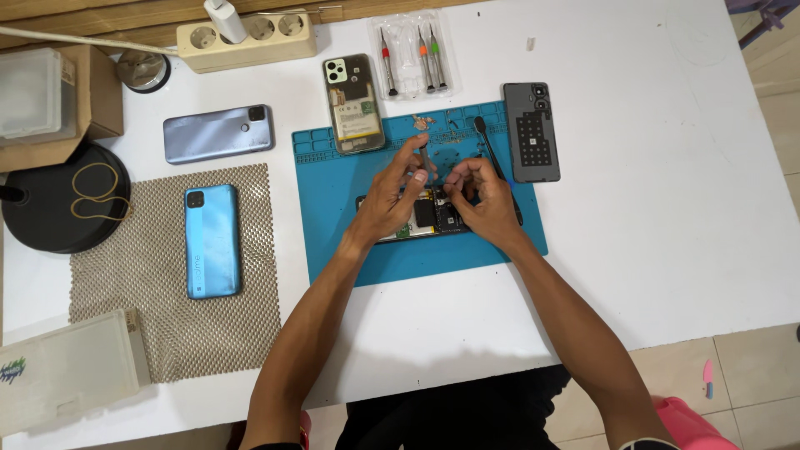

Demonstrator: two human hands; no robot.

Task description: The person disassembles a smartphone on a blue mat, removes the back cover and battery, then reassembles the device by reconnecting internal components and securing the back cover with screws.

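- The left hand (392,196) hovered over the opened phone (425,218) on the blue work mat (333,225), its fingers pinched together on a thin dark tool (424,157) held near upright.
- The right hand (483,200) sat just beside it, fingers curled together over the phone's exposed inside; whether they gripped anything could not be told.
- That opened phone lay flat on the mat, near the middle of the table (650,208), largely hidden under both hands.
- A black spudger (493,158) lay tilted on the mat, passing behind the right hand.
- A dark back cover (531,132) lay just off the mat's right far corner.
- Another phone with its back removed (353,102) overlapped the mat's far left corner.
- A clear case of screwdrivers (408,54) lay at the table's far edge, beside a power strip (246,37).
- Toward the left edge, a blue phone (212,242) rested on a mesh pad (167,275), with a grey-blue phone (218,132) beyond it.
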